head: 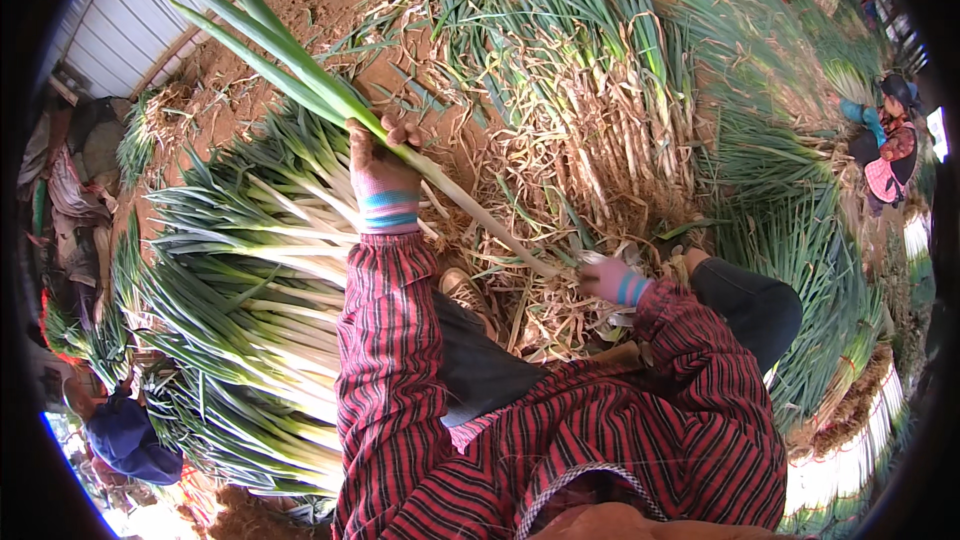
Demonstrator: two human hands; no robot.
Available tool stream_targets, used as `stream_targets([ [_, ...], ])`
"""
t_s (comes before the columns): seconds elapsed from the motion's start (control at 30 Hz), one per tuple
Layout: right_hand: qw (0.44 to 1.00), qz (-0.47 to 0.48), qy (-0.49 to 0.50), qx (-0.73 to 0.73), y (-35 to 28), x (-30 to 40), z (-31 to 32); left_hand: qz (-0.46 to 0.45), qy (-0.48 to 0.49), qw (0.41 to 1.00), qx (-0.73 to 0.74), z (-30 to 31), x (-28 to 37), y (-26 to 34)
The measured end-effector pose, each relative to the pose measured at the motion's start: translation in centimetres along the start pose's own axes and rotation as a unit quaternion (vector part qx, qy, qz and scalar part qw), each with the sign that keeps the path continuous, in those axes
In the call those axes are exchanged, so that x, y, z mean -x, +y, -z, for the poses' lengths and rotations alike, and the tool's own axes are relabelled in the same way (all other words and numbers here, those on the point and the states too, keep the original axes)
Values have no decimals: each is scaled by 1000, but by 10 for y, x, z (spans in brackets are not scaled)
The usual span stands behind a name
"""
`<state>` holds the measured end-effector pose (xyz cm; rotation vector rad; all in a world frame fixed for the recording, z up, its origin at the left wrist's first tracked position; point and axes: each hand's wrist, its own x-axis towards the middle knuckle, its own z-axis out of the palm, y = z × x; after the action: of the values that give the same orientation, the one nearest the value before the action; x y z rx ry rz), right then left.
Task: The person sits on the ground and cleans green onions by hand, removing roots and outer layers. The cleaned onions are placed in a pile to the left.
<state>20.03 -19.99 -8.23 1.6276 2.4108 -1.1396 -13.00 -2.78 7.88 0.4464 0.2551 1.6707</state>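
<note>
My left hand [386, 172], in a soiled knit glove with a striped cuff, grips a long green onion [480, 211] where its leaves meet the pale stem. The leaves slant up to the far left and the root end points towards my right hand. My right hand [611, 281], gloved too, is blurred beside the roots; whether its fingers hold anything cannot be made out. Whitish peeled skins lie around it. To my left, a thick layer of clean green onions [262, 307] is laid with white stems towards me.
Unpeeled green onions [600, 112] with dry husks lie ahead, and more green bundles [795, 255] extend along the right. Dry leaf litter [544, 319] covers the ground between my legs. One person [889, 139] sits far right; another [135, 439] bends at lower left. A corrugated metal wall [150, 7] stands upper left.
</note>
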Motion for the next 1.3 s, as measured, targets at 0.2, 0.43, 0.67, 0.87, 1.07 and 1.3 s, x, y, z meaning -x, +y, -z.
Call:
stream_targets([
  [0.2,934,-223,-205,189,156,69,-109,-16,35,999,-13,12,-7,-4],
  [0.43,920,-34,223,-321,14,8,-29,-7,82,996,-30,7,-1,-12],
  [0.67,809,-14,23,-587,-88,-20,7,9,100,971,-218,21,15,-74],
  [0.87,980,-42,42,-191,-69,-18,-64,-2,141,986,-90,-4,12,-23],
  [1.07,952,-61,165,-250,-123,-24,-4,-29,114,962,-246,12,36,-67],
  [1.3,965,-130,1,-229,-73,-20,-53,-146,192,941,-237,4,12,-37],
])
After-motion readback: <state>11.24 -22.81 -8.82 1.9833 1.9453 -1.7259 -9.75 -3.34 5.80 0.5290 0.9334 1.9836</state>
